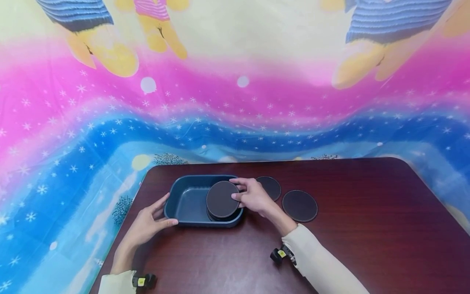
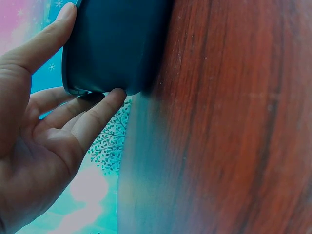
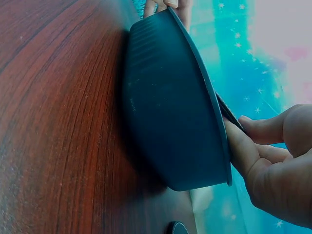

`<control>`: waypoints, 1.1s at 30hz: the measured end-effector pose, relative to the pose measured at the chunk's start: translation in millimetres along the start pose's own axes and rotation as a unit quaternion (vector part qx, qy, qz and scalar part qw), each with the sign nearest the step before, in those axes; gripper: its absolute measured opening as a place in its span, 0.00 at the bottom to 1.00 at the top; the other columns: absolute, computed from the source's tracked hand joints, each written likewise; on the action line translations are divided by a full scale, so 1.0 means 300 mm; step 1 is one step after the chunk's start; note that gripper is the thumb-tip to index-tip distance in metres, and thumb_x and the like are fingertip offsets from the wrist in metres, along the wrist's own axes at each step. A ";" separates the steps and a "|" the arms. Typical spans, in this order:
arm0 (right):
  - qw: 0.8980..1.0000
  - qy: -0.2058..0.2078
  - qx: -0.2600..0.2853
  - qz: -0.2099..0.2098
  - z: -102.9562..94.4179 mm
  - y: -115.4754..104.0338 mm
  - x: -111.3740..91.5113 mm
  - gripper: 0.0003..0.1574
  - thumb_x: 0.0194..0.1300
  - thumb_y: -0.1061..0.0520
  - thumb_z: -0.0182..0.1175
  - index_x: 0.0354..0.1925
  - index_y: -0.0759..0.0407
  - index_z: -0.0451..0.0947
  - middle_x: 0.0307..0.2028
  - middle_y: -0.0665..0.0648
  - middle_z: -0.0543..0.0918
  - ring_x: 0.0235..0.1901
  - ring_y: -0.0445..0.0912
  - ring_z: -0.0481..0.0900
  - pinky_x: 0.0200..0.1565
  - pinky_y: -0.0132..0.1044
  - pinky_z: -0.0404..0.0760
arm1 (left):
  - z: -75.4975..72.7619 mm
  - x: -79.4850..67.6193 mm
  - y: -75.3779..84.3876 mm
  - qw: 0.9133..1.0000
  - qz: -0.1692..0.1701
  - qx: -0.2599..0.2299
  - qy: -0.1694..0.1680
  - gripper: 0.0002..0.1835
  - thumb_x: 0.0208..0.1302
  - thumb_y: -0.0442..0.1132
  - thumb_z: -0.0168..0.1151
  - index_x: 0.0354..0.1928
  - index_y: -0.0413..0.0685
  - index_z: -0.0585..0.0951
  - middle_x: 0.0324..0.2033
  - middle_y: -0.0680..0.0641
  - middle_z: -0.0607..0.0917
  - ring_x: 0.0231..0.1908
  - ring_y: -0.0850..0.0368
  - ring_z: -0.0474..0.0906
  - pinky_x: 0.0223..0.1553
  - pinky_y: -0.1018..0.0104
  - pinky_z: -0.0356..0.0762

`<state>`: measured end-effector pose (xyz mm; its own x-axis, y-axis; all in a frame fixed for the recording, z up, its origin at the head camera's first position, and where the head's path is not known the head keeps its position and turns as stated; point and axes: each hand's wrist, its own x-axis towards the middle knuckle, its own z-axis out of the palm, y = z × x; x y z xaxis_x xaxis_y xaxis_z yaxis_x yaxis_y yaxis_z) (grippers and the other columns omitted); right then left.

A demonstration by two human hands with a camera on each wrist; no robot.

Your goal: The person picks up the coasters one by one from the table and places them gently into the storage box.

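Observation:
A dark blue-green rectangular plastic container (image 1: 198, 224) sits on the table. My left hand (image 1: 145, 225) holds its left end, thumb on the rim at the near corner and fingers against the end wall. At the right end, my right hand (image 1: 254, 197) pinches a round dark brown coaster (image 1: 222, 199) with stitched edging, thumb on top. That coaster is tilted over the container's right part. Below it shows the edge of another dark disc inside, mostly hidden. In the right wrist view, the fingers under the held coaster (image 3: 229, 111) are at the rim.
Two more round coasters lie flat on the table right of the container: one (image 1: 271, 188) partly behind my right hand, the other (image 1: 300, 206) farther right. The dark red wooden table (image 1: 367, 228) has a rounded far corner. A printed cloth (image 1: 235, 94) hangs behind it.

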<state>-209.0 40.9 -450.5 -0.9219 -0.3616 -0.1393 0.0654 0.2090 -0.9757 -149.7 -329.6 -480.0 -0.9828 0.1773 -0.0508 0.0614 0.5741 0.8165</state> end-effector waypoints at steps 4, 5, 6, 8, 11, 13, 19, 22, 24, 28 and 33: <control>1.000 -0.001 -0.014 -0.002 0.004 -0.006 0.001 0.35 0.74 0.68 0.65 0.76 0.58 0.75 0.61 0.68 0.87 0.38 0.44 0.90 0.36 0.38 0.91 | 0.000 0.000 0.002 1.000 -0.002 0.002 0.000 0.52 0.67 0.44 0.78 0.86 0.50 0.58 0.79 0.32 0.69 0.69 0.33 0.79 0.56 0.56 0.89; 1.000 -0.001 -0.018 -0.002 0.005 -0.007 0.001 0.35 0.74 0.68 0.65 0.75 0.57 0.75 0.60 0.67 0.87 0.37 0.44 0.90 0.35 0.37 0.91 | 0.000 0.000 0.003 1.000 -0.003 0.003 0.000 0.52 0.67 0.44 0.78 0.86 0.50 0.58 0.79 0.32 0.69 0.69 0.33 0.79 0.56 0.56 0.89; 1.000 -0.001 -0.022 -0.004 0.006 -0.009 0.002 0.34 0.74 0.68 0.65 0.75 0.57 0.76 0.60 0.67 0.87 0.37 0.44 0.90 0.35 0.37 0.90 | 0.000 -0.001 0.003 1.000 -0.003 0.002 0.000 0.52 0.67 0.44 0.78 0.86 0.50 0.58 0.79 0.32 0.69 0.69 0.33 0.79 0.56 0.56 0.89; 1.000 -0.002 -0.030 -0.006 0.007 -0.012 0.003 0.34 0.73 0.68 0.65 0.74 0.57 0.76 0.59 0.67 0.87 0.37 0.44 0.90 0.34 0.37 0.90 | 0.000 -0.002 0.004 1.000 -0.004 0.003 0.001 0.52 0.67 0.44 0.78 0.86 0.50 0.58 0.79 0.32 0.69 0.68 0.33 0.80 0.56 0.56 0.89; 0.999 -0.004 -0.040 -0.011 0.007 -0.018 0.004 0.33 0.74 0.68 0.65 0.74 0.57 0.76 0.60 0.68 0.87 0.38 0.44 0.91 0.34 0.37 0.89 | 0.000 -0.003 0.006 1.000 -0.004 0.005 0.002 0.52 0.67 0.45 0.78 0.86 0.50 0.58 0.79 0.32 0.69 0.68 0.33 0.80 0.56 0.55 0.89; 0.999 -0.004 -0.047 -0.012 0.007 -0.020 0.005 0.33 0.74 0.67 0.65 0.74 0.57 0.77 0.61 0.69 0.86 0.38 0.44 0.91 0.34 0.37 0.89 | 0.000 -0.004 0.007 1.000 -0.003 0.006 0.002 0.52 0.67 0.45 0.78 0.86 0.51 0.58 0.79 0.32 0.69 0.68 0.34 0.80 0.57 0.55 0.89; 0.997 -0.005 -0.070 -0.020 0.011 -0.020 0.011 0.32 0.74 0.67 0.65 0.74 0.57 0.77 0.62 0.70 0.85 0.34 0.44 0.90 0.35 0.38 0.90 | 0.000 -0.005 0.010 1.000 -0.005 0.008 0.002 0.52 0.67 0.45 0.78 0.86 0.51 0.58 0.79 0.33 0.69 0.68 0.34 0.80 0.57 0.55 0.89; 0.997 -0.007 -0.076 -0.024 0.015 -0.022 0.012 0.32 0.74 0.67 0.65 0.74 0.58 0.77 0.62 0.71 0.84 0.34 0.44 0.89 0.35 0.38 0.90 | 0.000 -0.006 0.013 1.000 -0.008 0.011 0.002 0.52 0.67 0.45 0.78 0.86 0.51 0.58 0.79 0.33 0.69 0.69 0.34 0.80 0.57 0.55 0.89; 0.996 -0.008 -0.082 -0.027 0.018 -0.023 0.012 0.32 0.74 0.67 0.65 0.74 0.59 0.77 0.63 0.72 0.84 0.34 0.45 0.90 0.35 0.38 0.90 | -0.001 -0.006 0.014 1.000 -0.009 0.014 0.002 0.52 0.67 0.46 0.78 0.86 0.51 0.58 0.79 0.33 0.69 0.69 0.34 0.79 0.57 0.54 0.89; 0.992 -0.012 -0.121 -0.036 0.022 -0.028 0.011 0.32 0.75 0.65 0.65 0.74 0.61 0.76 0.64 0.72 0.84 0.39 0.49 0.92 0.40 0.42 0.91 | -0.001 -0.006 0.017 1.000 -0.012 0.014 0.002 0.52 0.67 0.45 0.78 0.86 0.51 0.58 0.79 0.33 0.68 0.70 0.33 0.78 0.57 0.54 0.89; 0.967 0.005 -0.238 -0.087 0.014 -0.047 -0.001 0.31 0.77 0.58 0.66 0.74 0.59 0.76 0.65 0.62 0.86 0.58 0.53 0.89 0.59 0.49 0.88 | 0.001 -0.005 0.020 1.000 -0.013 0.006 0.001 0.52 0.67 0.44 0.78 0.86 0.50 0.58 0.79 0.33 0.68 0.70 0.33 0.78 0.57 0.55 0.89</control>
<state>-208.0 34.3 -437.5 -0.9067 -0.4211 0.0233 -0.2716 0.5409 -0.7960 -147.9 -326.2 -475.2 -0.9844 0.1608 -0.0719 0.0370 0.5880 0.8080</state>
